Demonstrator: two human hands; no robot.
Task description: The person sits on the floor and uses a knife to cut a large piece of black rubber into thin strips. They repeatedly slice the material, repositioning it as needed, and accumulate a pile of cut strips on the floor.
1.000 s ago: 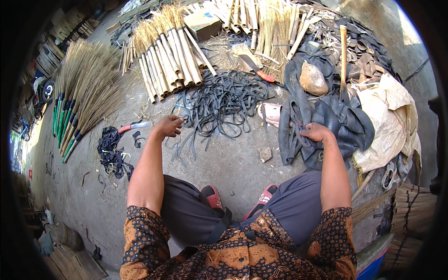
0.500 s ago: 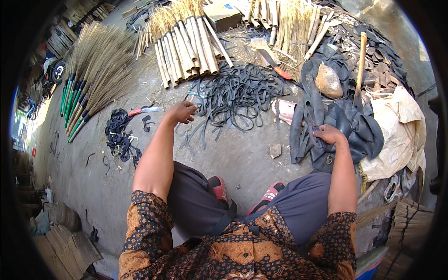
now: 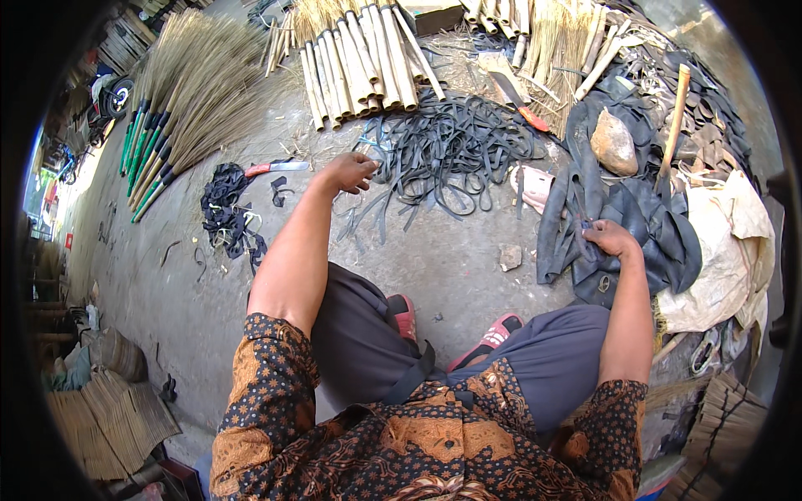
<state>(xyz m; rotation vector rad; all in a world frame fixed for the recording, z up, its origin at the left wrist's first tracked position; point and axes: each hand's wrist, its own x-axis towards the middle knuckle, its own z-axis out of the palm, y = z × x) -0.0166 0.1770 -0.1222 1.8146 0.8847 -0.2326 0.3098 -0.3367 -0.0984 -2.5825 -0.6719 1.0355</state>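
Note:
My left hand [image 3: 351,173] is held out with its fingers loosely bent and apart, nothing seen in them. Just beyond it lies a tangled heap of black rubber strips [image 3: 455,150]. On the right, my right hand [image 3: 615,240] pinches the black rubber sheet [image 3: 560,242] between thumb and fingers. That sheet lies crumpled, part of a larger pile of black rubber [image 3: 660,225]. A pale rock [image 3: 614,142] rests on the rubber, and a wooden handle [image 3: 675,117] stands up beside it.
Bundled bamboo-handled brooms [image 3: 368,63] lie ahead, near a red-handled knife [image 3: 522,104]. Grass brooms [image 3: 188,92] spread at the left, with another knife [image 3: 280,167] beside black scraps [image 3: 227,209]. A pink shoe [image 3: 532,185], a stone [image 3: 510,257] and a white sack [image 3: 723,250] are at right.
The whole view has shifted, so things appear slightly farther right and higher. Both hands keep nearly the same pose, the right one still on the rubber sheet.

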